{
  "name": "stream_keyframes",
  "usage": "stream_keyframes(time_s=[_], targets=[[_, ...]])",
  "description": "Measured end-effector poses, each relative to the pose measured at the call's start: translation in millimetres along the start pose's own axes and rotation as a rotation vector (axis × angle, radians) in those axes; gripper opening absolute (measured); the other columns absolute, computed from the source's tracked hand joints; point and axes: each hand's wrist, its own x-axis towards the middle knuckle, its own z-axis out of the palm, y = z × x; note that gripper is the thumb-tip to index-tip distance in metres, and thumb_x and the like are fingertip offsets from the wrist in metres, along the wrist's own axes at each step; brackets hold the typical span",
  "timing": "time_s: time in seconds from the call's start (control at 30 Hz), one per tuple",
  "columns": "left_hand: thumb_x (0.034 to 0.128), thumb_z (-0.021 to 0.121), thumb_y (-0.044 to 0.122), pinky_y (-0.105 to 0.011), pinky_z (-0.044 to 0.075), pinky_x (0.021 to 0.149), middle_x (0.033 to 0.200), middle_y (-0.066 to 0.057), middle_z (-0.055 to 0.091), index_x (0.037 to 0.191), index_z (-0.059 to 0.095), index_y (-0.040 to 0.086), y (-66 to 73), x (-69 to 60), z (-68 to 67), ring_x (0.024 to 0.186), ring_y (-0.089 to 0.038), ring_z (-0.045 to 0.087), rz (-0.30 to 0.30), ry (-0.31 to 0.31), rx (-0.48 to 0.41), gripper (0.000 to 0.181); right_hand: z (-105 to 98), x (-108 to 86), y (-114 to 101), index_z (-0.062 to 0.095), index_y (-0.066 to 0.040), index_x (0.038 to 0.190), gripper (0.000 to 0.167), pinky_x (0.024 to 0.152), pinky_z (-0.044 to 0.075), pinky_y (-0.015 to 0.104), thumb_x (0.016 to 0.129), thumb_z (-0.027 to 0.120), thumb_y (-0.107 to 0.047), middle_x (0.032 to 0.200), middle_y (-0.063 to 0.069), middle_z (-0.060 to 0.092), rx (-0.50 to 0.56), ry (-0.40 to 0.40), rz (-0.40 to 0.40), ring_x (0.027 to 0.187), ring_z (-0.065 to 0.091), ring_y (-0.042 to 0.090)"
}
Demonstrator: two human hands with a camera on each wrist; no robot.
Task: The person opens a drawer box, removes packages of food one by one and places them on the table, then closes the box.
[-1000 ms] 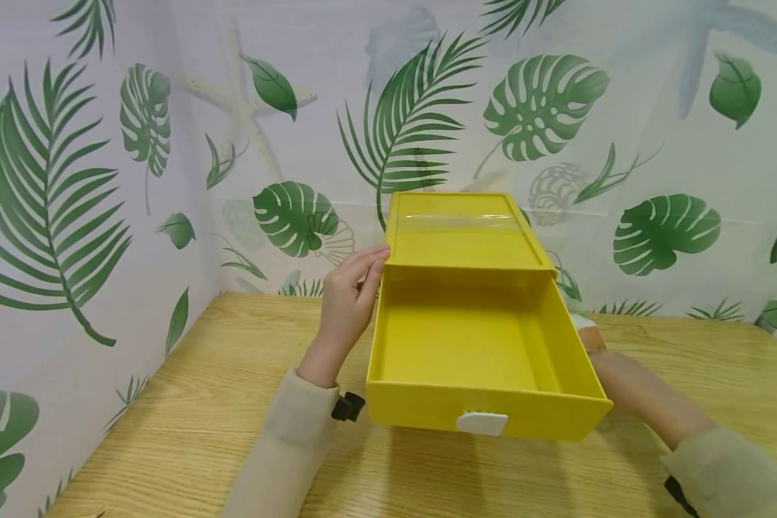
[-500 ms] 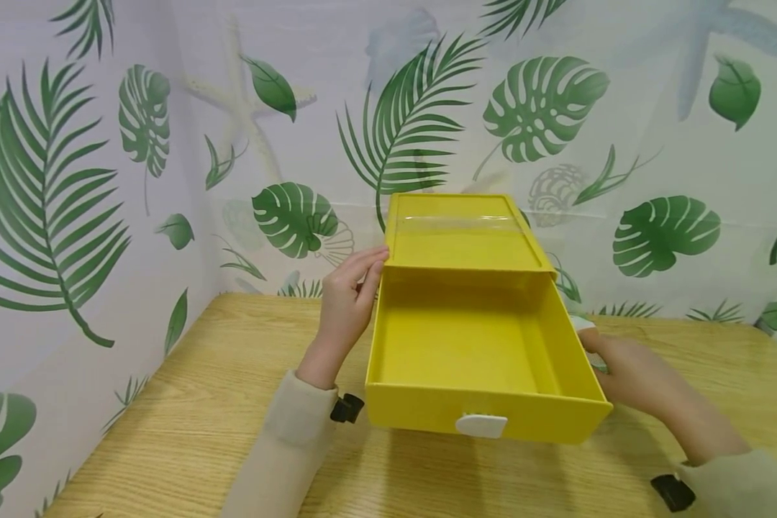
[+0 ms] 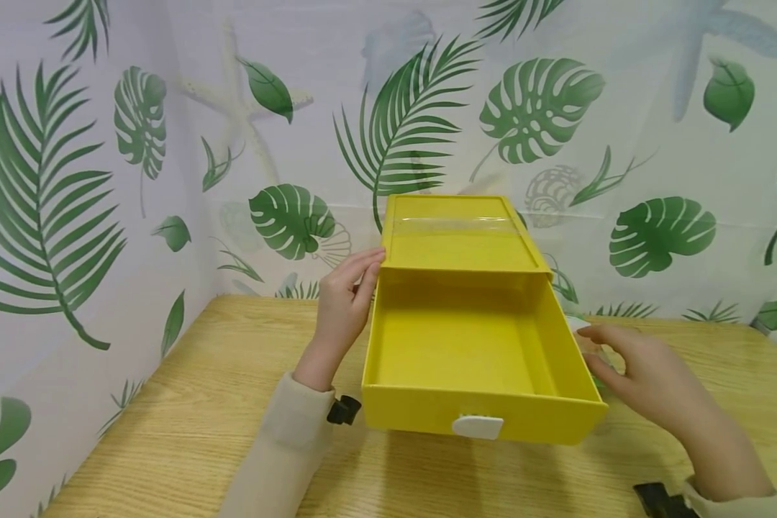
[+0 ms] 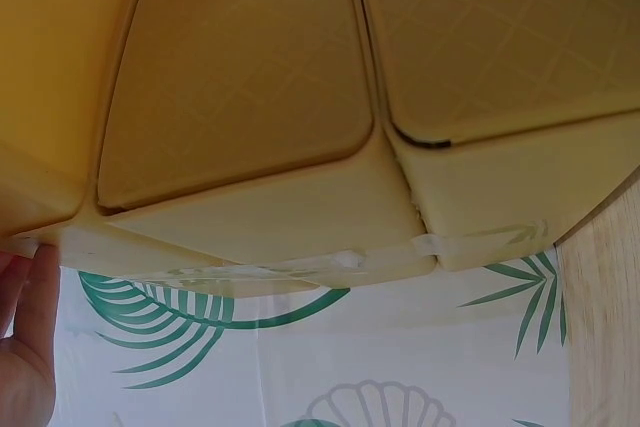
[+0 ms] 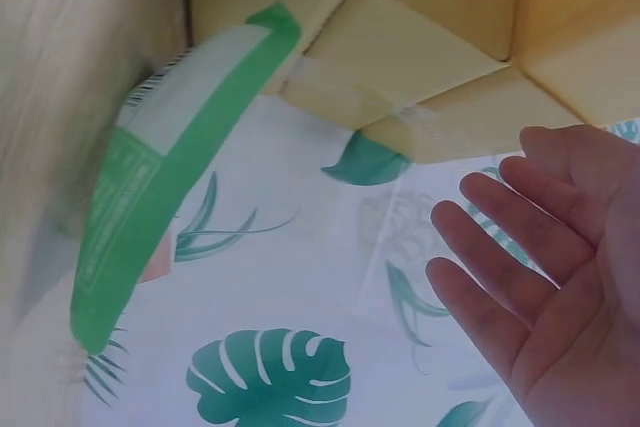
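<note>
A yellow drawer (image 3: 456, 338) with a white handle (image 3: 478, 426) stands pulled out of the top of a yellow drawer unit (image 3: 466, 252). Its inside shows only bare yellow walls and floor. My left hand (image 3: 343, 309) touches the unit's left side near the top edge, with straight fingers (image 4: 38, 297) against it in the left wrist view. To the right of the drawer is my right hand (image 3: 647, 374), its fingers relaxed and apart, holding nothing. A green and white packet (image 5: 165, 182) with a barcode lies near it, mostly hidden behind the drawer in the head view.
The unit stands on a wood-grain table (image 3: 233, 403). Lower drawer fronts (image 4: 240, 77) show beneath the pulled-out drawer in the left wrist view. A leaf-patterned curtain (image 3: 427, 108) closes off the back and left side.
My right hand has come out from behind the drawer's right side, away from the packet, moving right and toward me. The left hand and the drawer stay in place.
</note>
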Motion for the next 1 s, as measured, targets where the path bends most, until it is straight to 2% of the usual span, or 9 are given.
stream_keyframes(time_s=[0.13, 0.3, 0.47, 0.57, 0.7, 0.8, 0.9, 0.93, 1.0], targets=[[0.0871, 0.053, 0.000, -0.023, 0.052, 0.057, 0.101, -0.017, 0.062, 0.098, 0.063, -0.009, -0.1, -0.2, -2.2, 0.096, -0.023, 0.058, 0.000, -0.004, -0.003, 0.018, 1, -0.5, -6, 0.057, -0.002, 0.111, 0.030, 0.068, 0.047, 0.051, 0.088, 0.056, -0.022, 0.104, 0.015, 0.060, -0.011, 0.092, -0.048, 0.094, 0.053, 0.035], [0.0868, 0.053, -0.001, -0.023, 0.052, 0.055, 0.101, -0.018, 0.062, 0.098, 0.063, -0.009, -0.7, 0.3, -1.8, 0.095, -0.024, 0.058, 0.009, -0.006, -0.012, 0.018, -5, 0.4, -13, 0.056, 0.000, 0.111, 0.032, 0.067, 0.045, 0.053, 0.087, 0.057, -0.021, 0.102, 0.019, 0.060, -0.001, 0.176, -0.054, 0.090, 0.055, 0.037], [0.0873, 0.052, 0.000, -0.022, 0.051, 0.052, 0.102, -0.018, 0.062, 0.099, 0.063, -0.009, -0.5, 1.1, 0.6, 0.095, -0.023, 0.058, 0.001, -0.007, -0.017, 0.018, -15, 6.6, -22, 0.057, 0.001, 0.110, 0.030, 0.064, 0.046, 0.052, 0.084, 0.062, -0.012, 0.102, 0.021, 0.060, 0.022, 0.271, -0.101, 0.084, 0.056, 0.037], [0.0876, 0.052, 0.000, -0.022, 0.051, 0.052, 0.102, -0.017, 0.062, 0.099, 0.063, -0.009, -0.3, 0.8, 0.2, 0.095, -0.023, 0.058, -0.003, -0.008, -0.008, 0.018, -20, 11.3, -29, 0.058, 0.000, 0.109, 0.031, 0.074, 0.047, 0.032, 0.080, 0.064, -0.005, 0.102, 0.020, 0.060, 0.055, 0.360, -0.150, 0.085, 0.055, 0.035], [0.0877, 0.052, 0.000, -0.022, 0.051, 0.053, 0.101, -0.018, 0.062, 0.099, 0.063, -0.009, 0.5, -0.1, 0.1, 0.095, -0.023, 0.058, -0.001, -0.010, -0.005, 0.018, -24, 14.2, -41, 0.060, -0.001, 0.109, 0.034, 0.075, 0.031, 0.004, 0.076, 0.066, 0.002, 0.101, 0.016, 0.062, 0.077, 0.452, -0.187, 0.084, 0.055, 0.031], [0.0877, 0.052, 0.000, -0.023, 0.052, 0.055, 0.102, -0.018, 0.061, 0.099, 0.063, -0.009, 0.5, -0.5, 0.8, 0.096, -0.023, 0.058, -0.001, -0.013, -0.010, 0.018, -28, 12.6, -49, 0.061, -0.001, 0.108, 0.035, 0.079, 0.030, 0.001, 0.074, 0.067, 0.003, 0.101, 0.015, 0.062, 0.070, 0.490, -0.207, 0.084, 0.055, 0.024], [0.0877, 0.052, 0.001, -0.022, 0.051, 0.054, 0.102, -0.017, 0.062, 0.099, 0.063, -0.009, -0.3, -0.4, 0.7, 0.096, -0.023, 0.058, -0.001, -0.010, -0.008, 0.018, -32, 9.1, -56, 0.062, 0.000, 0.105, 0.028, 0.082, 0.031, 0.002, 0.078, 0.066, -0.004, 0.098, 0.014, 0.063, 0.059, 0.536, -0.262, 0.089, 0.053, 0.007], [0.0876, 0.052, 0.001, -0.022, 0.051, 0.054, 0.102, -0.017, 0.062, 0.099, 0.063, -0.008, -0.5, -0.3, 0.4, 0.096, -0.023, 0.058, -0.002, -0.009, -0.007, 0.018, -33, 7.9, -58, 0.062, 0.001, 0.105, 0.027, 0.083, 0.032, 0.003, 0.081, 0.065, -0.011, 0.098, 0.014, 0.063, 0.060, 0.552, -0.285, 0.091, 0.052, 0.002], [0.0875, 0.052, 0.001, -0.022, 0.051, 0.054, 0.102, -0.017, 0.062, 0.099, 0.063, -0.008, -0.8, 0.0, 0.1, 0.096, -0.023, 0.058, -0.002, -0.007, -0.007, 0.018, -37, 4.8, -65, 0.063, 0.002, 0.103, 0.035, 0.085, 0.033, 0.005, 0.085, 0.060, -0.028, 0.096, 0.015, 0.063, 0.070, 0.586, -0.331, 0.095, 0.049, -0.006]])
